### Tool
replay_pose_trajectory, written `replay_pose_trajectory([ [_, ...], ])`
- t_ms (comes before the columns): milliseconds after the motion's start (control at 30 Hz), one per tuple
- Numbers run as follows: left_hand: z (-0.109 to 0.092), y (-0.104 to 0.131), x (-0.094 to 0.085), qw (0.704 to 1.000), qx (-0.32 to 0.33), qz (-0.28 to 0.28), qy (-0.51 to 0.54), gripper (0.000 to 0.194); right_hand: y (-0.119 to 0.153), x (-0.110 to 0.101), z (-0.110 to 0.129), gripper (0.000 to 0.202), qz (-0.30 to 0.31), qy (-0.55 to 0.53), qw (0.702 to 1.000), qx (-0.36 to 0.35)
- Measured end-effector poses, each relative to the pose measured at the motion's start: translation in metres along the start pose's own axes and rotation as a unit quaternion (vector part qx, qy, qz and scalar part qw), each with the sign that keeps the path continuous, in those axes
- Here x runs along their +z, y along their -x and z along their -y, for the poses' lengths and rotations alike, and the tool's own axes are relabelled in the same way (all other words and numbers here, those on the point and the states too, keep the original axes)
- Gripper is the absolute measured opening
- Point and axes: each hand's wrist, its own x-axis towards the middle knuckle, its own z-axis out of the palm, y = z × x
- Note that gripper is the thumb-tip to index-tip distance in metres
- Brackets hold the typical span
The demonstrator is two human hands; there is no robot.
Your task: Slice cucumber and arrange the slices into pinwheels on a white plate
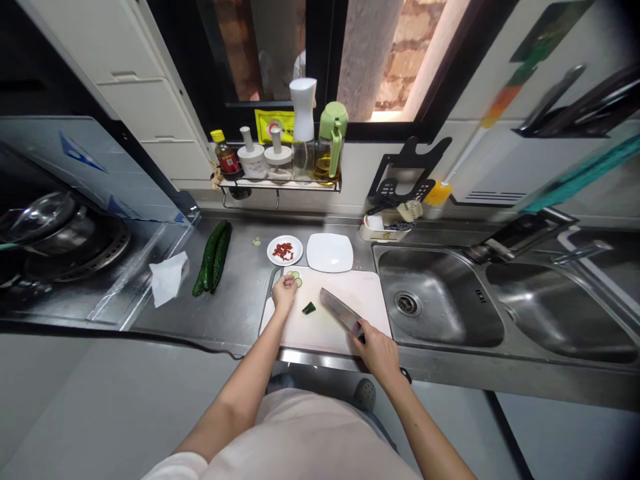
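Thin cucumber slices (299, 283) are being dealt with near the far left corner of the white cutting board (295, 339), so the step in hand is judged to be the handling of cut rounds, with cutting paused. The slices are reached by the left hand (284, 295), whose fingers are drawn narrowly together at them; whether any slice is actually pinched cannot be told. The handle of a broad-bladed kitchen knife (341, 311) is gripped in the closed right hand (379, 350), and the blade is angled over the board, its tip pointed toward the far side. Between the hands, a short dark-green cucumber piece (309, 308) is left lying on the board. For a next move with the slices, a light, flat pinch would be called for, with the blade kept away from the left fingers; for cutting, the short piece would need to be steadied with fingertips tucked back. Just beyond the board, chopped red pieces (284, 251) are held in a small white dish (273, 255), and beside it a squarish white plate (330, 253) is seen with no food on it. Yellow oil is contained in the green-lidded bottle (326, 163) on the shelf, and utensils are kept in a white holder (380, 235) near the sink (440, 310).
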Motion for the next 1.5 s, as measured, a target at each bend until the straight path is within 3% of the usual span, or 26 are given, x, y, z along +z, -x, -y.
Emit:
replay_pose_trajectory([
  [333,-0.018,-0.016,0.01,0.993,0.017,-0.03,-0.117,0.018,0.004,0.0,-0.004,0.033,0.01,-0.021,1.0,0.019],
  [600,-0.01,-0.017,0.013,0.985,0.066,-0.036,-0.155,0.02,0.005,-0.001,-0.004,0.027,0.009,-0.026,0.999,0.023],
  [900,-0.007,-0.021,0.015,0.977,0.041,-0.038,-0.206,0.014,0.003,-0.005,-0.004,0.029,0.01,-0.041,0.999,0.015],
  [1267,-0.004,-0.021,0.017,0.977,0.068,-0.044,-0.195,0.014,0.002,-0.001,-0.007,0.028,0.005,-0.053,0.998,0.022],
  [1500,-0.002,-0.018,0.011,0.987,0.09,-0.065,-0.117,0.015,0.002,0.002,-0.008,0.029,0.002,-0.051,0.998,0.022],
])
